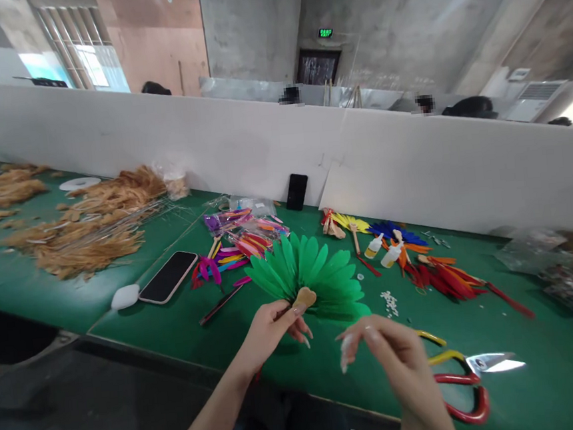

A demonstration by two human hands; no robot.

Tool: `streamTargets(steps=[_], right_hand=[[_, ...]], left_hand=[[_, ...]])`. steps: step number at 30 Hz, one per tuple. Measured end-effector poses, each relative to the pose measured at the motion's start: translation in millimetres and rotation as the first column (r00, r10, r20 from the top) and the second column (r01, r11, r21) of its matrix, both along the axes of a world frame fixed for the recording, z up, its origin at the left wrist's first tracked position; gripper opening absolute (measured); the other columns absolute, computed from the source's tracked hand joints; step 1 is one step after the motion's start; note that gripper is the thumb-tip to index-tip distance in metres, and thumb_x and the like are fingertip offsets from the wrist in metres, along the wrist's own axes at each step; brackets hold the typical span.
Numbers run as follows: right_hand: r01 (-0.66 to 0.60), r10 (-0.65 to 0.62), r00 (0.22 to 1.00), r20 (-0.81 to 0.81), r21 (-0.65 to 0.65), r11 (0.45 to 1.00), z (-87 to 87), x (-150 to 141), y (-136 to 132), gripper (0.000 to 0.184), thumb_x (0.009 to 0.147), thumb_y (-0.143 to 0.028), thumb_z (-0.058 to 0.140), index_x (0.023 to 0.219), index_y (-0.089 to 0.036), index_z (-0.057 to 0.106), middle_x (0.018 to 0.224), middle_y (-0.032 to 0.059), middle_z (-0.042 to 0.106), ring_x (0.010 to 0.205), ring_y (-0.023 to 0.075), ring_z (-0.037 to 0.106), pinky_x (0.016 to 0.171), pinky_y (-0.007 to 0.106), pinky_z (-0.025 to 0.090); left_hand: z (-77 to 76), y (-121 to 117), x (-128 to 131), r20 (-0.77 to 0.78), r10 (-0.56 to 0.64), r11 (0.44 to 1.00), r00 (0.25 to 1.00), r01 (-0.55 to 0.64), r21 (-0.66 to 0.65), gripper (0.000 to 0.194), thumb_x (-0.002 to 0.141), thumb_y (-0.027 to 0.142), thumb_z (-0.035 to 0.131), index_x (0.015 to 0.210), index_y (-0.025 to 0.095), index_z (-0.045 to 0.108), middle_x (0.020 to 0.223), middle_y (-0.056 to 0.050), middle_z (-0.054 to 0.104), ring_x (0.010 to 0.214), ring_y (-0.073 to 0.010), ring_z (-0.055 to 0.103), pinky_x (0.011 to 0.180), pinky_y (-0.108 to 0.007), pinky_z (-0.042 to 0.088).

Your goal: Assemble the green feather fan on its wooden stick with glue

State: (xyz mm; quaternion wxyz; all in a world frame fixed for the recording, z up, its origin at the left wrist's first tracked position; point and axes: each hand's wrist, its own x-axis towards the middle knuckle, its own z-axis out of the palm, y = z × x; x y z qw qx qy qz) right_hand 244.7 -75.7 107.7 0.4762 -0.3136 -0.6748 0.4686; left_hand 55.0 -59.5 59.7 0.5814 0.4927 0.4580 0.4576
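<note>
My left hand (281, 326) is closed around the pale wooden handle of a green feather fan (304, 267). The fan's feathers spread upward and to the right, and a heart-shaped wooden piece (304, 298) sits at their base, by my thumb. My right hand (391, 350) hovers apart from the fan, to its lower right. Its fingers are loosely bent with the thumb away from the fingertips, and I see nothing in them. Scissors (495, 362) with red and yellow on the handles lie right beside that hand. Small white beads (389, 304) are scattered just beyond it.
Two small glue bottles (393, 254) stand behind the beads, near red feathers (450, 279) and blue feathers (398, 233). Leftward lie packets of coloured feathers (255, 234), a phone (169, 277), a white case (125, 297) and brown fibres (91, 225). A white partition (240, 139) borders the table.
</note>
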Motion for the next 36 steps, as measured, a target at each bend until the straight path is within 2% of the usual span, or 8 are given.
streamTargets(steps=[2, 5, 10, 16, 21, 28, 31, 36], right_hand=[[0.032, -0.028, 0.999, 0.023, -0.202, 0.979, -33.6, -9, -2, 0.032, 0.089, -0.033, 0.048, 0.065, -0.017, 0.062, 0.057, 0.0016, 0.062, 0.057, 0.013, 0.059, 0.063, 0.025, 0.047], [0.097, -0.084, 0.995, 0.052, -0.335, 0.937, -74.4, -27, 1, 0.034, 0.085, -0.043, 0.052, 0.068, -0.015, 0.062, 0.059, 0.003, 0.061, 0.057, 0.0139, 0.057, 0.059, 0.025, 0.045], [0.122, -0.147, 0.989, -0.019, -0.455, 0.882, -101.5, -42, 6, 0.043, 0.08, -0.055, 0.053, 0.068, -0.014, 0.061, 0.059, 0.0038, 0.061, 0.057, 0.0149, 0.057, 0.061, 0.028, 0.047], [0.105, -0.164, 0.983, -0.083, -0.476, 0.873, -99.4, -45, 6, 0.04, 0.076, -0.054, 0.058, 0.075, -0.014, 0.062, 0.063, 0.003, 0.063, 0.057, 0.0137, 0.057, 0.06, 0.027, 0.048], [0.107, -0.191, 0.973, -0.132, -0.48, 0.871, -94.8, -51, 1, 0.035, 0.076, -0.049, 0.062, 0.083, -0.015, 0.064, 0.07, 0.0046, 0.067, 0.06, 0.0142, 0.061, 0.061, 0.027, 0.05], [0.099, -0.304, 0.897, -0.321, -0.524, 0.846, -79.2, -76, -3, 0.049, 0.072, -0.046, 0.067, 0.114, -0.022, 0.059, 0.11, 0.0093, 0.064, 0.099, 0.0233, 0.062, 0.078, 0.033, 0.053], [0.075, -0.313, 0.873, -0.375, -0.53, 0.845, -69.4, -91, 1, 0.056, 0.072, -0.046, 0.067, 0.123, -0.025, 0.054, 0.124, 0.0079, 0.057, 0.115, 0.0248, 0.053, 0.091, 0.037, 0.048], [0.045, -0.356, 0.839, -0.411, -0.6, 0.799, -59.8, -107, 15, 0.052, 0.071, -0.042, 0.068, 0.117, -0.02, 0.059, 0.119, 0.0079, 0.061, 0.118, 0.0259, 0.05, 0.098, 0.038, 0.042]], left_hand=[[4.8, 1, 1, 0.019, 0.023, 0.999, 1.0, -0.022, -0.024, 0.035, 0.08, 0.044, 0.056, 0.066, 0.012, 0.063, 0.064, -0.005, 0.067, 0.055, -0.0148, 0.062, 0.058, -0.024, 0.048], [11.0, 2, 2, 0.053, 0.074, 0.997, 0.996, -0.072, -0.042, 0.033, 0.078, 0.042, 0.059, 0.063, 0.012, 0.063, 0.062, -0.003, 0.065, 0.054, -0.0137, 0.06, 0.057, -0.023, 0.047], [10.9, 2, 1, 0.113, 0.101, 0.995, 0.988, -0.098, -0.032, 0.031, 0.079, 0.039, 0.059, 0.064, 0.012, 0.062, 0.062, -0.002, 0.064, 0.054, -0.0123, 0.059, 0.058, -0.022, 0.046], [11.6, 3, 0, 0.07, 0.136, 0.991, 0.988, -0.136, -0.004, 0.032, 0.08, 0.041, 0.058, 0.065, 0.013, 0.061, 0.059, 0.0, 0.063, 0.054, -0.013, 0.06, 0.058, -0.022, 0.047], [9.0, 6, -4, -0.109, 0.189, 0.98, 0.976, -0.181, 0.086, 0.032, 0.081, 0.043, 0.055, 0.066, 0.015, 0.061, 0.066, -0.002, 0.068, 0.054, -0.0151, 0.063, 0.059, -0.024, 0.048], [2.0, 9, -8, -0.523, 0.397, 0.888, 0.754, -0.171, 0.427, 0.024, 0.084, 0.034, 0.05, 0.089, 0.021, 0.069, 0.079, -0.005, 0.071, 0.071, -0.0198, 0.066, 0.066, -0.025, 0.048], [0.5, 10, -4, -0.581, 0.455, 0.851, 0.674, -0.138, 0.507, 0.027, 0.084, 0.03, 0.048, 0.103, 0.021, 0.065, 0.091, -0.008, 0.069, 0.08, -0.0214, 0.065, 0.072, -0.028, 0.049], [-3.0, 14, -1, -0.58, 0.499, 0.826, 0.644, -0.151, 0.543, 0.038, 0.087, 0.032, 0.043, 0.12, 0.017, 0.055, 0.101, -0.012, 0.064, 0.085, -0.0229, 0.063, 0.074, -0.031, 0.05]])
